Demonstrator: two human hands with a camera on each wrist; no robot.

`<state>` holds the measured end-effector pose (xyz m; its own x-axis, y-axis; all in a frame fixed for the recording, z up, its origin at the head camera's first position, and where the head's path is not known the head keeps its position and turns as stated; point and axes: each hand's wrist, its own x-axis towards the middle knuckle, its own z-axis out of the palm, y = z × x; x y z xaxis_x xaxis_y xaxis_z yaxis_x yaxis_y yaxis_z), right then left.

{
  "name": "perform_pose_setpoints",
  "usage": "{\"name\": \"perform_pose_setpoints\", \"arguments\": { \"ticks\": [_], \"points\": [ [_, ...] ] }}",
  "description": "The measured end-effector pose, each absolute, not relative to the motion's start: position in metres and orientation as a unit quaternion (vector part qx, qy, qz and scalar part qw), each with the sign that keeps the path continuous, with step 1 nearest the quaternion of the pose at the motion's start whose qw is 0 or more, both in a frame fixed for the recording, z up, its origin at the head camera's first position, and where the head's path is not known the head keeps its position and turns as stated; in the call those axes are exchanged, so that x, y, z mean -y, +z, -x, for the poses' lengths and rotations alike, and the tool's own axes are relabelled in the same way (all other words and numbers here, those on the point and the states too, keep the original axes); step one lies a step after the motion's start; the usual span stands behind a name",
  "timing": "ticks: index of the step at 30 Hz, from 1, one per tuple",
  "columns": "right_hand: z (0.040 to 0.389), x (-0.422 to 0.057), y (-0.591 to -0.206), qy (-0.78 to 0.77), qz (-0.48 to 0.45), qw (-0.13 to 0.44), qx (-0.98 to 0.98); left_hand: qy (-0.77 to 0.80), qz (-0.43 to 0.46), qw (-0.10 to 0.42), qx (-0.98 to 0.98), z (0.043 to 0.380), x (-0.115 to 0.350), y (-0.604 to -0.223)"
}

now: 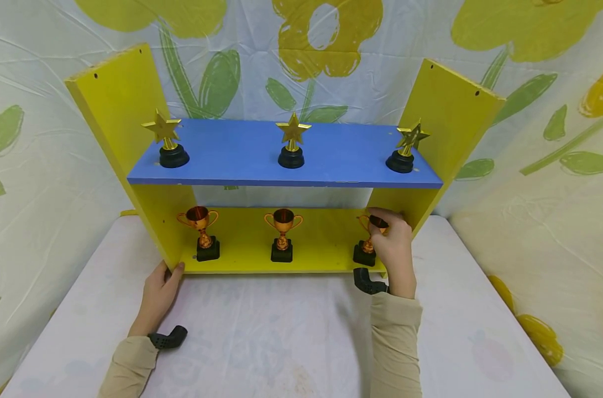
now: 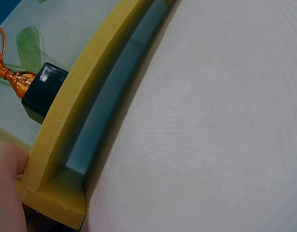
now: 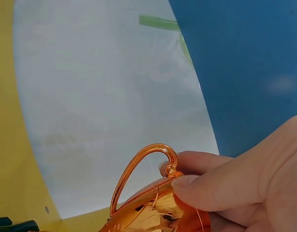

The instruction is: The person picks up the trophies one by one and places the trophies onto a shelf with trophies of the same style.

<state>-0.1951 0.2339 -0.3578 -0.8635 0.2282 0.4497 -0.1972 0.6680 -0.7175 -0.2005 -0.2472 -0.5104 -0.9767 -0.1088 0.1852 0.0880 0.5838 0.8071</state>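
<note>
My right hand (image 1: 393,241) grips the cup of the right-hand trophy (image 1: 366,251), whose black base is at the right end of the yellow bottom shelf board (image 1: 241,264). In the right wrist view, the thumb (image 3: 206,191) lies against the shiny orange-gold cup (image 3: 160,212) near its rim, and one looped handle shows. My left hand (image 1: 158,290) holds the shelf unit's lower left corner. Its thumb (image 2: 10,159) shows at the yellow corner (image 2: 54,205) in the left wrist view; the other fingers are mostly hidden behind the panel.
Two more cup trophies, left (image 1: 208,243) and middle (image 1: 282,243), stand on the bottom board. On the blue upper board (image 1: 231,149) are three star trophies: left (image 1: 172,152), middle (image 1: 292,152) and right (image 1: 402,157). Yellow side panels (image 1: 455,116) flank them. A floral cloth (image 1: 251,83) hangs behind.
</note>
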Motion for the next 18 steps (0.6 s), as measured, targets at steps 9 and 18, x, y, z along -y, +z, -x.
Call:
{"name": "perform_pose_setpoints", "arguments": {
  "ticks": [9,18],
  "points": [
    [0.1954,-0.2334,-0.3577,0.408,0.002,0.261,0.875,-0.456,-0.009,0.103,0.884,0.1995,0.2470,-0.5099],
    [0.1942,-0.2328,-0.3557,0.413,-0.018,0.272,0.869,-0.457,-0.013,0.098,0.884,0.1996,0.2471,-0.5087]
  ]
}}
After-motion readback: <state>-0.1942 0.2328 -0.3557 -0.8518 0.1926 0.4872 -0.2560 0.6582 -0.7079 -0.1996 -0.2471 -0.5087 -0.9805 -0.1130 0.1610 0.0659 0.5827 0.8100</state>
